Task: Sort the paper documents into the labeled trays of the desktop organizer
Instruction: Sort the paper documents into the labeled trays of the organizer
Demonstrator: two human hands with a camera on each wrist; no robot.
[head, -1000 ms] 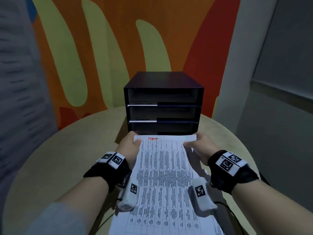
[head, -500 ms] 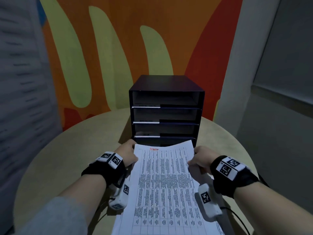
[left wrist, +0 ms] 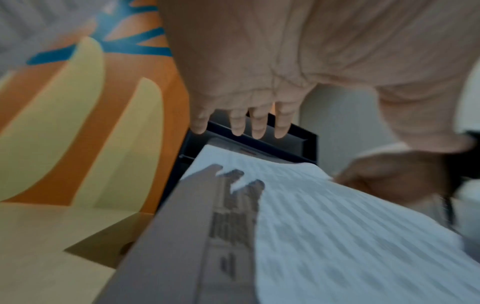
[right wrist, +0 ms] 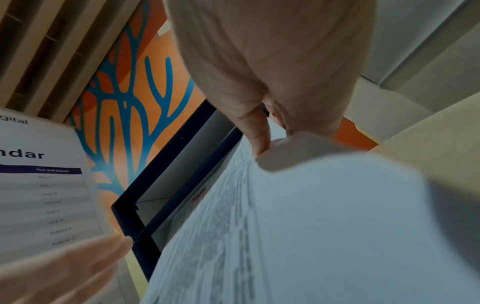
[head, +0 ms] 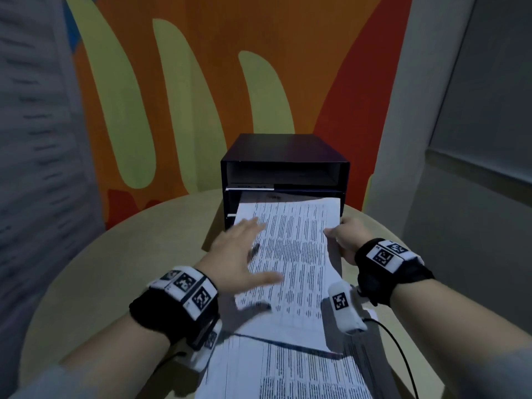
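Observation:
The black desktop organizer (head: 285, 151) stands at the far side of the round table, with white labels on its shelf fronts. A printed sheet (head: 296, 254) slopes up from the table, its far edge at the organizer's second opening from the top. My right hand (head: 341, 236) pinches the sheet's right edge, thumb (right wrist: 259, 139) on top. My left hand (head: 244, 254) is spread flat with straight fingers (left wrist: 259, 125) just above the sheet's left part, casting a shadow on it. More printed sheets (head: 288, 372) lie stacked under the lifted one.
The round beige table (head: 115, 269) has bare room left of the organizer. A painted orange and green wall rises behind it, with a grey wall to the right. A cable (head: 403, 355) runs from my right wrist. Another printed page (right wrist: 44, 195) shows at the left of the right wrist view.
The top sheet has risen off the stack and its far edge has gone up to the second opening. My left hand has let go of the left edge and spread out above the sheet.

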